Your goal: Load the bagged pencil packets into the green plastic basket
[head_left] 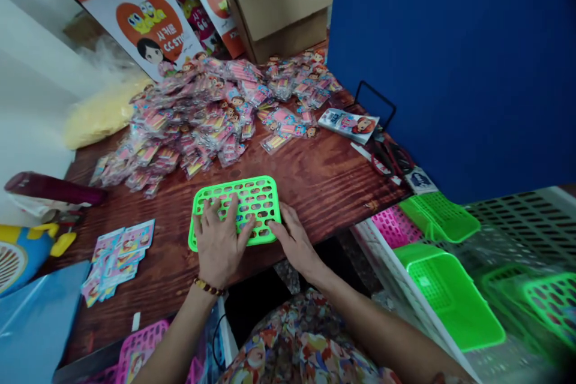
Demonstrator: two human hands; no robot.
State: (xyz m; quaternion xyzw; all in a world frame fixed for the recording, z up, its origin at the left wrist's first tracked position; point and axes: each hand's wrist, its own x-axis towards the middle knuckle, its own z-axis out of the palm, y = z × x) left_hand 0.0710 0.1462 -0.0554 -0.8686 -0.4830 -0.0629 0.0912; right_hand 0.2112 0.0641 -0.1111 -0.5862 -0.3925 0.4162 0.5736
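Note:
A bright green plastic lid (pixel 272 192), flat and rectangular with rows of oval holes, lies on the wooden table in front of me. Bits of coloured print show through its holes. My left hand (pixel 220 237) rests on its left half, palm down and fingers spread. At the lid's right edge is my right hand (pixel 297 243), its thumb over the near corner and its fingers along the outside. Left of the lid lies a loose stack of printed cards (pixel 119 258). Beyond it is a large heap of clear packets (pixel 193 114) with pink and yellow sticks.
Cartons (pixel 153 24) and an open cardboard box (pixel 283 18) stand behind the heap. Scissors (pixel 382 162) lie by a printed bundle (pixel 348 124) at right. Green baskets (pixel 468 306) sit in a crate lower right. A dark red bottle (pixel 54 188) lies at left.

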